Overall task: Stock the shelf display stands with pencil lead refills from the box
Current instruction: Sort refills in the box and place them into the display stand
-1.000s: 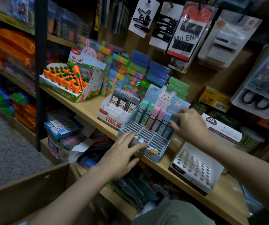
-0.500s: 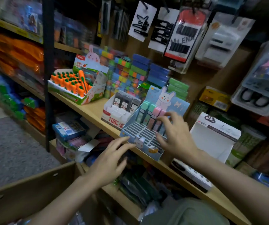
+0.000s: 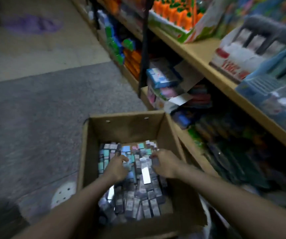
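The small rectangular pencil lead refill packs (image 3: 135, 202), grey and dark near the person and pastel green, blue and pink at the far end, lie heaped in the bottom of an open brown cardboard box (image 3: 126, 130) that stands on the grey carpeted floor (image 3: 35, 118) just beside the shelving. Both hands are down inside the box, over the heap. The left hand (image 3: 117, 167) has its fingers curled downward onto the pastel packs; motion blur hides whether they grip one or only touch them, so I cannot tell. The right hand (image 3: 164, 163) also has its fingers bent, with what looks like a small dark pack between thumb and fingertips, though the blur leaves this uncertain. A clear, shiny pack (image 3: 145, 171) lies on top of the heap between the two hands.

To the right, on the light wooden shelf (image 3: 199, 54), stand a blurred pale blue slotted cardboard display stand (image 3: 266, 94) and, behind it, a white and red display stand (image 3: 238, 57) with dark packs in its back row. Further along sits a green-edged box of orange carrot-shaped items (image 3: 176, 12). Mixed stationery fills the lower shelves (image 3: 166, 80).
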